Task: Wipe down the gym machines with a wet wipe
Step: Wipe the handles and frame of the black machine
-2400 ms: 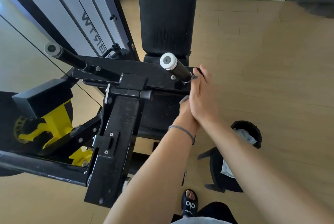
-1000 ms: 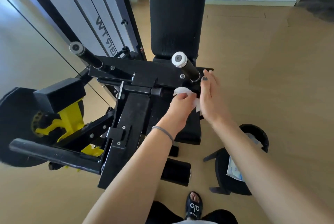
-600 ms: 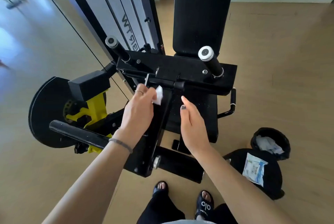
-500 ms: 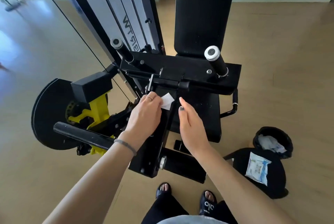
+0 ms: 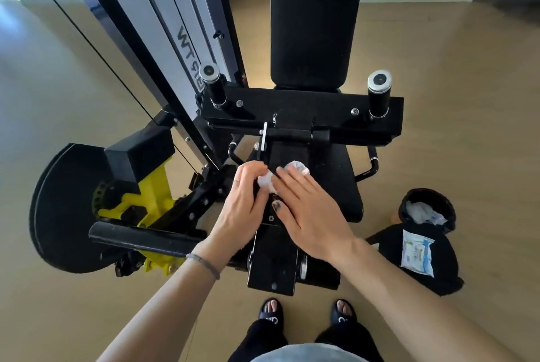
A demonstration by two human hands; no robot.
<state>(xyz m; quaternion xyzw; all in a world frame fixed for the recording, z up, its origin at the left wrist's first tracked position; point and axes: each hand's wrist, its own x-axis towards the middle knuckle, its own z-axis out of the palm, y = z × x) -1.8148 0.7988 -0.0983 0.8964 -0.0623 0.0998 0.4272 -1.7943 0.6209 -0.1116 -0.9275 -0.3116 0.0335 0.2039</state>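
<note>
**Both hands on the wipe over the machine's centre arm**

A small black bin [image 5: 428,209] stands on the wood floor to the right of the seat, with crumpled white used wipes inside it. Just in front of it a flat pack of wet wipes [image 5: 417,252] lies on top of a black stool [image 5: 388,240].

The wet wipe [image 5: 270,179] is bunched into a white wad with no clear long axis, sitting on the black centre arm [image 5: 274,259] of the gym machine, in front of the seat pad [image 5: 339,186]. The arm's long axis runs from the person's feet away toward the upright back pad [image 5: 315,20]. The left hand [image 5: 244,201] has its fingers curled around the wad's left side. The right hand [image 5: 306,209] lies over the wad with fingers fairly straight, fingertips touching its right part. Two white-capped handles [image 5: 379,93] stand at the ends of the crossbar
</note>
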